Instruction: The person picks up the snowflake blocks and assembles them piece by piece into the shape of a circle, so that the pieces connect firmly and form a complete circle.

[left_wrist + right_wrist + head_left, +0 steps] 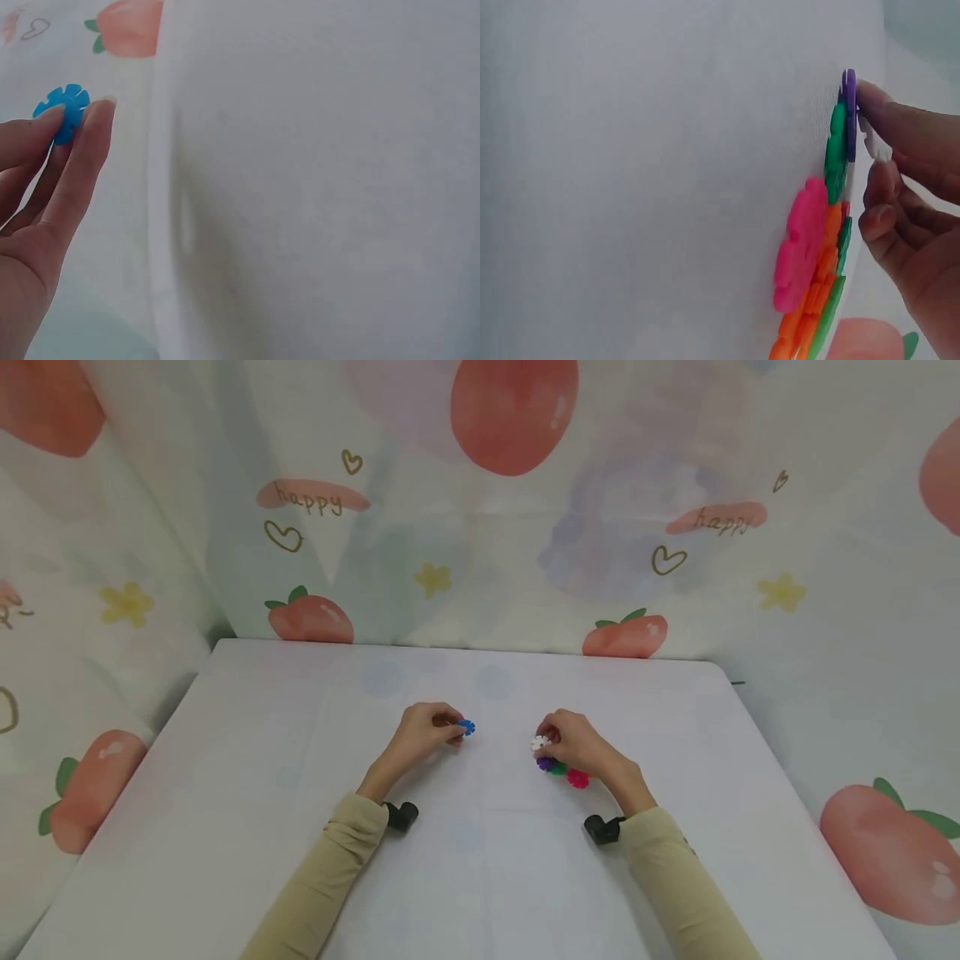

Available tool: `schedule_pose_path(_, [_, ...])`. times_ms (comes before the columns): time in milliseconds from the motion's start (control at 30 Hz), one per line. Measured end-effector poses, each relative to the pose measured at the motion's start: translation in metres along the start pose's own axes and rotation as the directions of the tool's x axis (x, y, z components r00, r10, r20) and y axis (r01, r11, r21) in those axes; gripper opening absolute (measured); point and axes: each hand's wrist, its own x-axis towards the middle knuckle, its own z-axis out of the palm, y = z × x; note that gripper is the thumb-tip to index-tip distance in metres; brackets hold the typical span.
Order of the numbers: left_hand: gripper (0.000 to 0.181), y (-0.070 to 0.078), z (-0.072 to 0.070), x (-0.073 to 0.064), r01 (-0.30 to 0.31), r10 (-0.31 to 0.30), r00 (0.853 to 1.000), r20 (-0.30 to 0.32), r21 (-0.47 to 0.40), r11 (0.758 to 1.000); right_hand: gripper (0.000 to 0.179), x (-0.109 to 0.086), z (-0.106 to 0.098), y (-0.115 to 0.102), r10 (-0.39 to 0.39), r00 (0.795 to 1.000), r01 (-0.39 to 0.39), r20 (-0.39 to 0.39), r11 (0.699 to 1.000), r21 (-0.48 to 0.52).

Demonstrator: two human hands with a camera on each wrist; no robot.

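My left hand (426, 728) pinches a blue snowflake disc (468, 727) between thumb and fingers; in the left wrist view the notched rim of this blue disc (71, 101) shows past the fingertips. Across from it, my right hand (579, 743) holds a white snowflake disc (540, 742) by the fingertips. Just below that hand is a cluster of discs: a purple disc (850, 116), a green disc (836, 154) and a larger-looking pink disc (801, 244). Orange discs (810, 315) show beside the pink one in the right wrist view, hidden by the hand in the head view.
A white-covered table (480, 877) lies under both hands. Behind it hangs a cloth backdrop (487, 543) with peach prints. Black wrist-worn cameras sit by both sleeves, the left camera (402, 816) and the right camera (602, 829).
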Motion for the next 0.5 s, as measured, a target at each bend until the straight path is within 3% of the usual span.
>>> schedule_pose_path(233, [0.015,-0.010,-0.006,-0.007,0.002,-0.003,1.000,-0.018,-0.018,1.000,0.014,0.006,0.011,-0.004,-0.088,0.996,0.089,-0.029,0.995,0.045])
schedule_pose_path(500, [0.014,-0.013,-0.009,-0.009,-0.005,0.004,1.000,-0.030,-0.053,0.999,0.018,0.016,0.019,-0.027,-0.079,0.996,0.085,-0.033,0.969,0.232])
